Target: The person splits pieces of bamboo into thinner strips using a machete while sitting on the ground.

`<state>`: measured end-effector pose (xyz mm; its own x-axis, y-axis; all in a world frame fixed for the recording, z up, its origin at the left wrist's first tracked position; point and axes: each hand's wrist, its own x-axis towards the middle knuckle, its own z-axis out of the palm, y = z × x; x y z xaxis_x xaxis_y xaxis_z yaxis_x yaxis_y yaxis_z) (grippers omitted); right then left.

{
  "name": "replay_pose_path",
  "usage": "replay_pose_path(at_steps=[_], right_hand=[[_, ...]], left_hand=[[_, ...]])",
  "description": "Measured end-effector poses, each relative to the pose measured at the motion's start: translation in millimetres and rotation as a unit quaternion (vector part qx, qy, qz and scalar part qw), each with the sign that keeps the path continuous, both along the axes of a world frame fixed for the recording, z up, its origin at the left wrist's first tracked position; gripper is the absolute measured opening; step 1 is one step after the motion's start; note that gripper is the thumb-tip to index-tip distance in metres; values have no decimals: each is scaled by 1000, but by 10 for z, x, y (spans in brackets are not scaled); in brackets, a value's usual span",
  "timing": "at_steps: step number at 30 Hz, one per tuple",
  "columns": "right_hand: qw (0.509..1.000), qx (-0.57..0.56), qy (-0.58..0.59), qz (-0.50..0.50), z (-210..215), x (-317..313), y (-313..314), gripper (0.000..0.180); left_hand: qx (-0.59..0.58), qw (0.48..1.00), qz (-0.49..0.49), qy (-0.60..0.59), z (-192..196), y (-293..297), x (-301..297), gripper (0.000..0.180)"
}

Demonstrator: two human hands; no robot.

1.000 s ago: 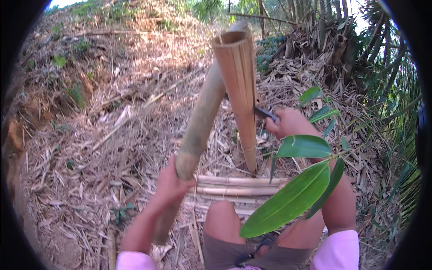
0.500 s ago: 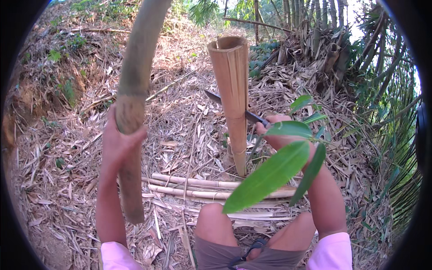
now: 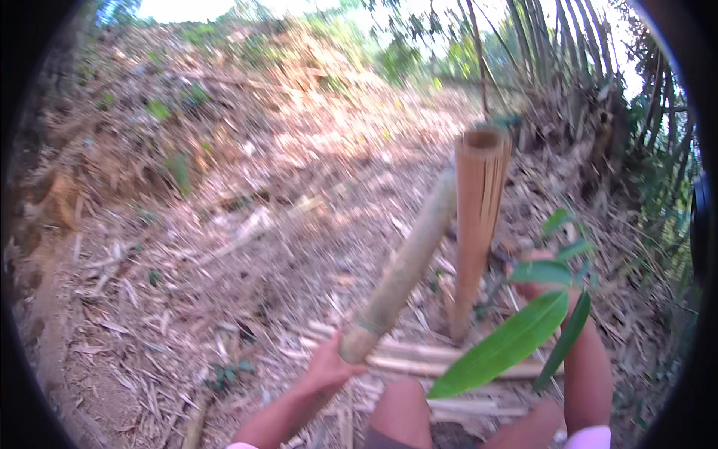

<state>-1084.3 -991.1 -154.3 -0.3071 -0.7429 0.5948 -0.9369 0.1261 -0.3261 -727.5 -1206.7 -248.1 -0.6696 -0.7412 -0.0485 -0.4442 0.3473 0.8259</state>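
Note:
My left hand (image 3: pixel 329 367) is closed round the lower end of a thick greenish bamboo pole (image 3: pixel 407 273). The pole slants away to the right, its far end beside or behind an upright bamboo tube (image 3: pixel 479 202); I cannot tell whether they touch. That tan tube is wide and hollow at the top, streaked with lengthwise splits and narrow at the foot. To its right, my right hand (image 3: pixel 535 278) is closed on a knife (image 3: pixel 496 260). Only a dark bit of the knife shows, blurred, and leaves partly cover the hand.
Green leaves (image 3: pixel 508 344) hang in front of my right forearm. Pale bamboo strips (image 3: pixel 407 364) lie across the litter before my knees. Dry leaves cover the ground, rising to a slope (image 3: pixel 299 112) behind. Bamboo stems (image 3: pixel 553 45) stand at the far right.
The pole in my left hand has swung from near upright at the left to a slant toward the tube, and my grip shows near its lower end. The whole view has shifted left and up.

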Motion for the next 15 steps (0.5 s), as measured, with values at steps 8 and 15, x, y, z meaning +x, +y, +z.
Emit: replay_pose_path(at_steps=[8, 15], right_hand=[[990, 126, -9, -59, 201, 486, -31, 49], [990, -6, -108, -91, -313, 610, -22, 40]], left_hand=[[-191, 972, 60, 124, 1412, -162, -52, 85], [-212, 944, 67, 243, 2071, -374, 154, 89]])
